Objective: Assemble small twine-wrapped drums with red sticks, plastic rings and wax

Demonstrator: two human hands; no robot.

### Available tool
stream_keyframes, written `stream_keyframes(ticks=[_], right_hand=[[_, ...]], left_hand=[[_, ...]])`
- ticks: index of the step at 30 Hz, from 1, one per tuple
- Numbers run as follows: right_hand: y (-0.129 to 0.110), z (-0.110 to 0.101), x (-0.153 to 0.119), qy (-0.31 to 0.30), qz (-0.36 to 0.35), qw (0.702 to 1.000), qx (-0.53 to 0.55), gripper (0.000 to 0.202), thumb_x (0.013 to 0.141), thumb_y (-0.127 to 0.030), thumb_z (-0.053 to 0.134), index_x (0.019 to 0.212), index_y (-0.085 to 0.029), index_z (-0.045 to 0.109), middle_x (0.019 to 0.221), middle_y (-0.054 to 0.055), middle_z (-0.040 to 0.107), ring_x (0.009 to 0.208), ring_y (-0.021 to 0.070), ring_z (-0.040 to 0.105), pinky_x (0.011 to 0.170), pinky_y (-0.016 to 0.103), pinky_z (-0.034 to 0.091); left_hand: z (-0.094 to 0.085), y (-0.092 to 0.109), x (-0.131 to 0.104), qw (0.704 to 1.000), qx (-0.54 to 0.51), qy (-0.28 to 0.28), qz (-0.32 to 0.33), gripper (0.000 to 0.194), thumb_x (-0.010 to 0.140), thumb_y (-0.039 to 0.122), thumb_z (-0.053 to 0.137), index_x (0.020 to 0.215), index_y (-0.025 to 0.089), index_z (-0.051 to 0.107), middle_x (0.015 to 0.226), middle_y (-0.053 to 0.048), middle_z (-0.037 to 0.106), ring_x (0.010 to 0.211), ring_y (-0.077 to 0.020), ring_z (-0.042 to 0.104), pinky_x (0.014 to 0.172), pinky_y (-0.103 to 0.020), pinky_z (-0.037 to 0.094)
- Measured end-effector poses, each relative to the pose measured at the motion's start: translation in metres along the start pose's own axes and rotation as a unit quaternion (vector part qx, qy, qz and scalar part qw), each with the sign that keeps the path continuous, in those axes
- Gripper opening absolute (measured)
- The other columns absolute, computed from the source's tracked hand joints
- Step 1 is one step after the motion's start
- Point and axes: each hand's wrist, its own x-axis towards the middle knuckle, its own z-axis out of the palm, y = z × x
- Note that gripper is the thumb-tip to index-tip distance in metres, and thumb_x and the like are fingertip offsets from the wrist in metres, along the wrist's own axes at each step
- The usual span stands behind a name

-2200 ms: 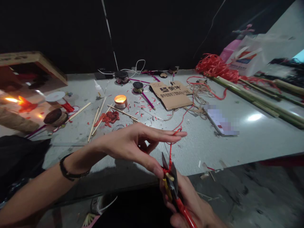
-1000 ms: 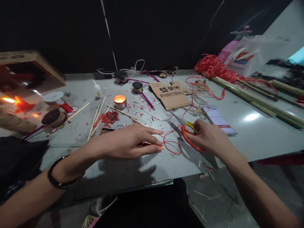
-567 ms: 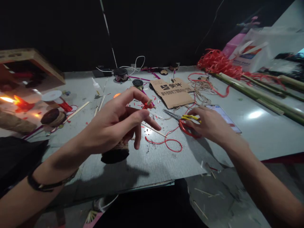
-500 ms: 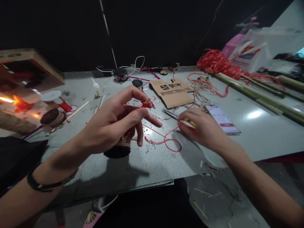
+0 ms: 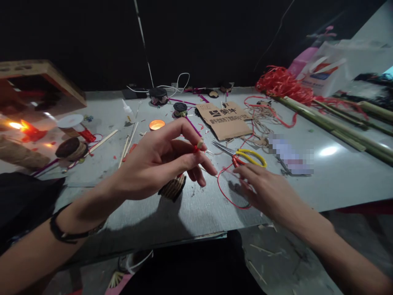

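Note:
My left hand [image 5: 162, 164] pinches the pale tip of a stick [image 5: 199, 145], with red cord wound just under it, between thumb and index finger; its other fingers are loosely curled. Below it is a small rope-wrapped drum [image 5: 172, 188] with dark ends, partly covered by the hand; whether it joins the stick is hidden. Scissors [image 5: 235, 152] with red and yellow handles lie on the table, blades toward the left hand. Beside their red handle, my right hand [image 5: 260, 180] has its fingers apart, slightly blurred. A loop of red cord [image 5: 225, 196] runs along the table toward it.
A lit candle [image 5: 156, 124] stands behind my left hand, and a flame [image 5: 23, 126] burns at far left near a cardboard box [image 5: 66, 84]. Behind the scissors lies a cardboard piece [image 5: 225, 123]. A phone [image 5: 291, 157], bamboo poles [image 5: 325, 123] and red ribbon [image 5: 284, 84] occupy the right.
My right hand has let go of the scissors, which now lie on the table, and has drawn back toward me. The left hand has shifted slightly right, uncovering the candle.

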Motion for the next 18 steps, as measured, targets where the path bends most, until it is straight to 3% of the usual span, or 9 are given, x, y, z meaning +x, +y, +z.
stream_keyframes(ticks=[3, 5, 9, 11, 15, 18], right_hand=[[0.014, -0.015, -0.015, 0.011, 0.116, 0.987, -0.114, 0.027, 0.102, -0.019, 0.045, 0.112, -0.015, 0.069, 0.103, 0.019, 0.074, 0.077, 0.0336, 0.073, 0.053, 0.039, 0.049], [0.015, -0.023, -0.015, 0.019, 0.126, 0.984, -0.127, 0.025, 0.102, -0.022, 0.047, 0.111, -0.018, 0.071, 0.107, 0.018, 0.074, 0.078, 0.0335, 0.073, 0.054, 0.041, 0.051], [-0.007, -0.024, 0.010, -0.001, -0.062, 0.996, 0.061, 0.022, 0.109, -0.021, 0.050, 0.120, -0.022, 0.069, 0.118, 0.013, 0.073, 0.104, 0.0290, 0.072, 0.086, 0.045, 0.061], [-0.020, -0.014, 0.029, -0.029, -0.120, 0.987, 0.101, 0.023, 0.111, -0.019, 0.050, 0.123, -0.021, 0.069, 0.121, 0.013, 0.072, 0.108, 0.0280, 0.071, 0.090, 0.044, 0.060], [-0.033, 0.011, 0.055, -0.071, -0.165, 0.981, 0.078, 0.020, 0.111, -0.019, 0.053, 0.115, -0.017, 0.072, 0.115, 0.014, 0.072, 0.103, 0.0286, 0.071, 0.085, 0.043, 0.058], [-0.031, 0.014, 0.058, -0.087, -0.157, 0.981, 0.078, 0.018, 0.110, -0.018, 0.055, 0.110, -0.019, 0.072, 0.106, 0.010, 0.072, 0.092, 0.0241, 0.071, 0.078, 0.037, 0.056]], left_hand=[[0.002, -0.003, -0.001, 1.000, -0.005, 0.003, 0.019, 0.014, 0.105, 0.012, 0.061, 0.099, 0.021, 0.053, 0.095, -0.003, 0.085, 0.077, -0.0175, 0.084, 0.071, -0.028, 0.072], [0.003, -0.007, -0.003, 1.000, -0.002, 0.013, 0.026, 0.016, 0.104, 0.012, 0.063, 0.099, 0.022, 0.053, 0.093, -0.002, 0.085, 0.079, -0.0183, 0.084, 0.073, -0.029, 0.072], [0.001, -0.019, -0.009, 0.999, 0.005, 0.032, 0.040, 0.017, 0.105, 0.017, 0.066, 0.100, 0.024, 0.052, 0.091, -0.001, 0.085, 0.085, -0.0212, 0.085, 0.073, -0.033, 0.070], [-0.001, -0.023, -0.013, 0.998, 0.008, 0.040, 0.051, 0.017, 0.105, 0.019, 0.067, 0.101, 0.025, 0.052, 0.091, -0.002, 0.085, 0.085, -0.0216, 0.085, 0.072, -0.034, 0.068], [-0.008, -0.027, -0.021, 0.996, 0.025, 0.067, 0.054, 0.014, 0.104, 0.017, 0.068, 0.104, 0.025, 0.056, 0.091, -0.002, 0.085, 0.085, -0.0211, 0.084, 0.076, -0.037, 0.069], [-0.015, -0.025, -0.032, 0.990, 0.068, 0.105, 0.058, 0.010, 0.102, 0.018, 0.072, 0.105, 0.025, 0.066, 0.105, -0.003, 0.083, 0.100, -0.0220, 0.082, 0.086, -0.039, 0.069]])
